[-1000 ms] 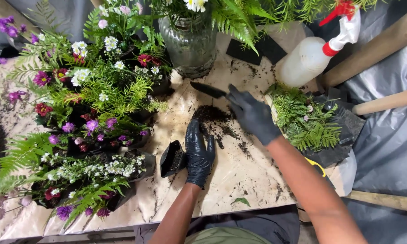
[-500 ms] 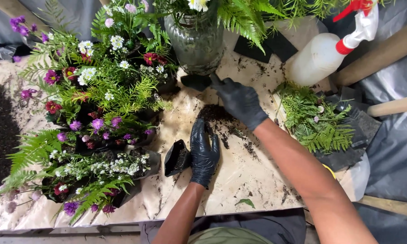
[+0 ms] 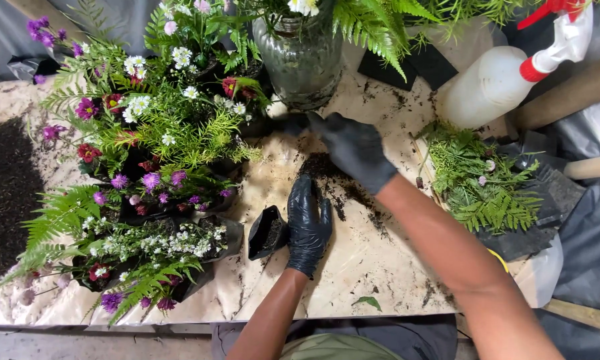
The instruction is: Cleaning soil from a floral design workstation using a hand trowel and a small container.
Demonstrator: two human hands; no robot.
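Observation:
My left hand (image 3: pixel 308 227), in a black glove, rests on the soiled table sheet (image 3: pixel 353 267) and grips the edge of a small black planting bag (image 3: pixel 265 232) that lies open beside it. My right hand (image 3: pixel 354 148), also gloved in black, reaches toward the base of a glass jar (image 3: pixel 300 60) and is closed on a dark flat tool (image 3: pixel 288 123) whose tip points left at the flower bags. Loose dark soil (image 3: pixel 333 177) is scattered between the two hands.
Black bags of ferns and purple, white and red flowers (image 3: pixel 153 153) crowd the left half. A soil heap (image 3: pixel 6 187) lies far left. A white spray bottle (image 3: pixel 493 83), cut fern sprigs (image 3: pixel 486 180) and wooden handles (image 3: pixel 573 93) sit at right.
My right hand has moved left and away from me with the dark tool, up to the foot of the glass jar. My left hand stays on the small black bag.

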